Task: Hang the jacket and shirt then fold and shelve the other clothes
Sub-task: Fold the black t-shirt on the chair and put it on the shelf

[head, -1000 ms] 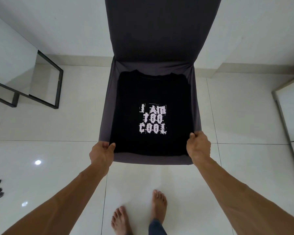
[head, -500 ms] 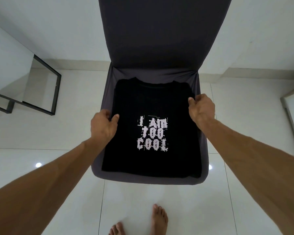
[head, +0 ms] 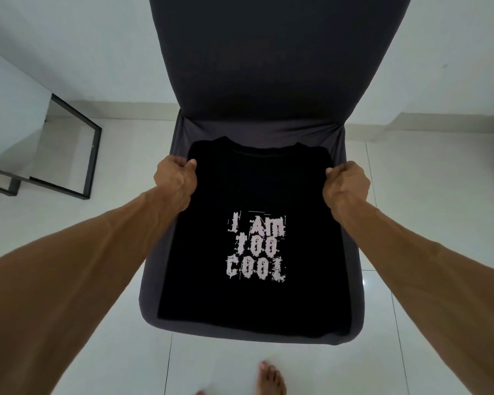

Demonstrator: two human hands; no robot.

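A floor [head: 417,166] of glossy white tiles fills the scene, meeting a pale wall at the far side. On it stands a chair [head: 268,67] in a dark grey stretch cover, its tall backrest rising toward the camera and its seat facing the person. A black T-shirt [head: 254,181] lies flat on the seat and covers most of it. It is folded into a long rectangle with the sleeves tucked out of sight, the collar toward the backrest and the hem at the front edge of the seat. Grey cover shows as a narrow border round it. To the left, well apart from the chair, sits a low piece of furniture with a black metal frame [head: 95,161] and a pale top. Two bare forearms reach in from the lower corners. The left hand [head: 176,181] grips the shirt's left edge just below the shoulder, thumb on top of the cloth and fingers curled under. The right hand [head: 345,186] pinches the right edge at the same height in the same way. Between and below the hands, a pale blotchy print [head: 255,246] on the shirt's chest reads "I AM TOO COOL" in three lines. A bare foot [head: 271,377] rests on the tiles in front of the chair.
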